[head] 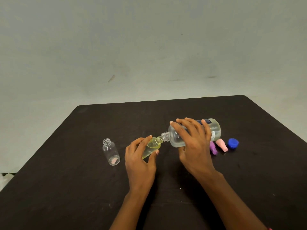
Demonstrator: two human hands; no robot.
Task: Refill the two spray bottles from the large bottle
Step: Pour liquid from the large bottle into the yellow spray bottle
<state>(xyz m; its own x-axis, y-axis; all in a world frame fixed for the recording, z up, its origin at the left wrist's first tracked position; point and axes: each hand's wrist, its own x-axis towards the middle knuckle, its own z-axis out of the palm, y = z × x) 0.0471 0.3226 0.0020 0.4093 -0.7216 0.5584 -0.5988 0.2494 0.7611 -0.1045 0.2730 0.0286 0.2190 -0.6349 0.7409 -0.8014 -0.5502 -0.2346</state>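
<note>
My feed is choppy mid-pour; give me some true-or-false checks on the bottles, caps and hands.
1. The right hand grips the large bottle, tipped toward the small bottle. True.
2. The left hand is empty. False: it holds the small bottle, which contains yellowish liquid.
3. The second spray bottle stands uncapped on the table. True.
4. The blue cap is on the large bottle. False: it lies on the table beside the pink spray top.

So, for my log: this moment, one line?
left hand: small bottle, tilted; right hand: large bottle, tipped into it; other bottle: uncapped
</note>
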